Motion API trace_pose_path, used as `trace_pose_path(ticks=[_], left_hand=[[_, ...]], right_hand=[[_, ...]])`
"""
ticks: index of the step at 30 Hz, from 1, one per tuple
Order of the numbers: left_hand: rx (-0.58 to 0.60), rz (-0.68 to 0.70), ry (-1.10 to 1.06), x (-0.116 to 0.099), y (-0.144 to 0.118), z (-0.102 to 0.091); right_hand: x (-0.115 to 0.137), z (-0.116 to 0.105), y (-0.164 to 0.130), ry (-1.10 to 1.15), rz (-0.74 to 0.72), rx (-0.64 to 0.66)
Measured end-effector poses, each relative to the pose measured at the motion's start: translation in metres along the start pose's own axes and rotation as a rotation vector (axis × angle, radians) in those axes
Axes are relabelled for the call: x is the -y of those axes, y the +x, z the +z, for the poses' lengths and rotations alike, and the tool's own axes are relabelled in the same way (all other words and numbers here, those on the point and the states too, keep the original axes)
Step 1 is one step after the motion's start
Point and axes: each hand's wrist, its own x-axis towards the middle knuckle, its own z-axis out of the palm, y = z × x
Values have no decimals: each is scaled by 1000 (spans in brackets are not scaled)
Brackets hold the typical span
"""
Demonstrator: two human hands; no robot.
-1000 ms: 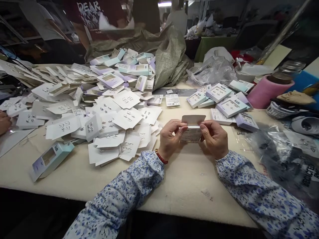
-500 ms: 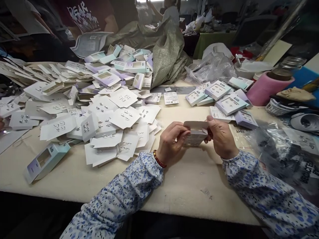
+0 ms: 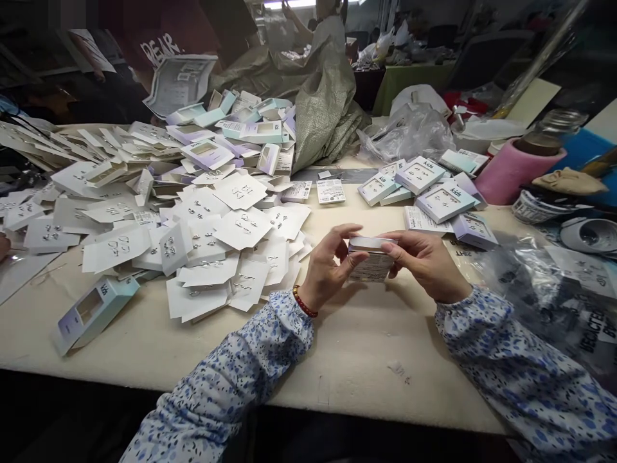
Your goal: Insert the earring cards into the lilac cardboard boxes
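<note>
Between my two hands is a small cardboard box (image 3: pixel 370 269), its printed side turned toward me and its end flap lying shut on top. My left hand (image 3: pixel 328 265) grips the box's left end, thumb on the near side. On the right end, my right hand (image 3: pixel 427 260) holds it, thumb pressed at the top edge. To the left lies a heap of white earring cards (image 3: pixel 243 226) with small metal earrings on them. A windowed "kids" box (image 3: pixel 94 312) rests by itself at the front left. Packed boxes (image 3: pixel 446 199) with earrings showing are piled beyond my right hand.
Lilac and mint boxes (image 3: pixel 209 153) lie jumbled at the back left beside a green woven sack (image 3: pixel 325 103). At the right are a pink roll (image 3: pixel 518 170), a white tape roll (image 3: pixel 590 236) and clear plastic bags (image 3: pixel 535 296). A person in a dark red shirt (image 3: pixel 193 22) is across the table.
The raised flap of the box has been folded down and closed. My right thumb has moved from the flap's upper corner down onto the box's top edge.
</note>
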Motion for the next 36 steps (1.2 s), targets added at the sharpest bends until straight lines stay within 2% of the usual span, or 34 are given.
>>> trace_pose_path(ticks=[5,11,15,20,29,36], left_hand=[[4,-108,-33,-6,8,1],[65,-109,-5,-1,13,-3],[125,-79,33,0,15,-7],[133,-12,161,2,17,-12],[202,-201,-36,0,20,-12],[222,-171,-13,2,21,-14]], right_hand=[[-4,-5,1,-46,-43,60],[-14,-3,0,-146,-190,-32],[-19,-4,2,-170,-258,-33],[-26,-10,6,-168,-281,-4],[-32,-12,7,-200,-300,17],[-31,-10,7,-290,-330,3]])
